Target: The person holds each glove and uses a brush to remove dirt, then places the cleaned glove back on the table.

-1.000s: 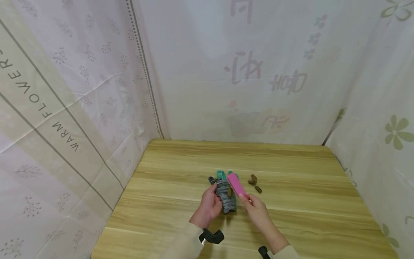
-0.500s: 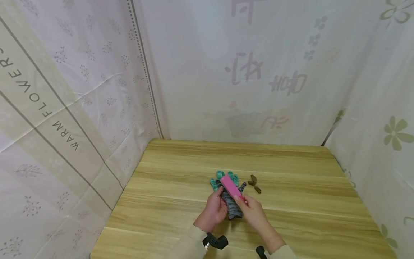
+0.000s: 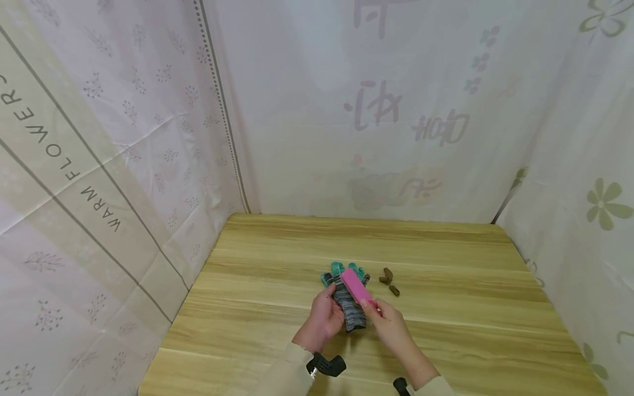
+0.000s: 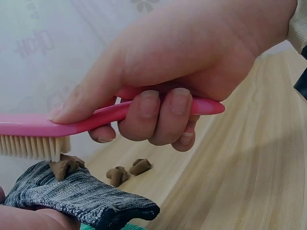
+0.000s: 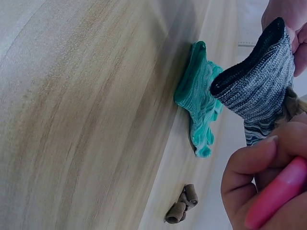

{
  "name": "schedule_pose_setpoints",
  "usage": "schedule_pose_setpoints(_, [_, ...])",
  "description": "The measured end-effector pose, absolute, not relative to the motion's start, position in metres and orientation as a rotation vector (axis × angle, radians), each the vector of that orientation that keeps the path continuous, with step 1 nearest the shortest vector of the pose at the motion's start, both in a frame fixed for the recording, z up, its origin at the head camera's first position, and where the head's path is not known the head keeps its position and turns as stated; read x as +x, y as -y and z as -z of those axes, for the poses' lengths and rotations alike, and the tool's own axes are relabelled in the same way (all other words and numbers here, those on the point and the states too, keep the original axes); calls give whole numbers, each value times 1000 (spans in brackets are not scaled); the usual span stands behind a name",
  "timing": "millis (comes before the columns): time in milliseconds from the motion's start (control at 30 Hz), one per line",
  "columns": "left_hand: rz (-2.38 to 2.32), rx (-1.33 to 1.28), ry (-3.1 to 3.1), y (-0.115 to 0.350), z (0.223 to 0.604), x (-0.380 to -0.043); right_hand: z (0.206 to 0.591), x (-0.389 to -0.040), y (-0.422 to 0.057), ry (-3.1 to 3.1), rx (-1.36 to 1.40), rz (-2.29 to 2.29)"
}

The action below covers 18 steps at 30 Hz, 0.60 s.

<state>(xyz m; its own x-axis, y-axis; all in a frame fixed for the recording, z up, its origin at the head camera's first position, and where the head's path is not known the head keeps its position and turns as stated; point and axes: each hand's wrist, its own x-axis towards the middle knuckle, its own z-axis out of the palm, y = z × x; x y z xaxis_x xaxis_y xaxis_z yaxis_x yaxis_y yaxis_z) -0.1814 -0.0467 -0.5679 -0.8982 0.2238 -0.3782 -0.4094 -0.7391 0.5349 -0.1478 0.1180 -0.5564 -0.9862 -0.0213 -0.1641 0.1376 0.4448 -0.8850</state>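
My left hand (image 3: 326, 314) holds a grey-black knit glove (image 3: 350, 312) up off the table, thumb along its edge. In my right hand (image 3: 390, 323) is a pink scrub brush (image 4: 33, 125), its handle gripped with curled fingers and the thumb along its back. Pale bristles (image 4: 31, 146) touch or nearly touch a brown curled lump (image 4: 66, 167) on the glove's upper side. Below lies a green knit glove (image 5: 197, 100) on the table, partly covered in the head view. Most of my left hand is cut off in the left wrist view.
Several brown curled pieces (image 3: 388, 276) lie on the wooden table (image 3: 446, 253) to the right of the gloves. Patterned cloth curtains (image 3: 307, 137) hang behind and at both sides. A black wrist mount (image 3: 326, 364) sits on my left forearm.
The brush has come left over the grey glove, which shifted right and then partly back left. The brown lump on it, visible a second ago, is now hidden in the head view.
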Motion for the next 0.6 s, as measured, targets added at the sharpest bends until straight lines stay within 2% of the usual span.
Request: schedule_pose_setpoints(600, [-2646, -407, -814, 59, 567, -187, 566, -148, -125, -2537, 106, 1581])
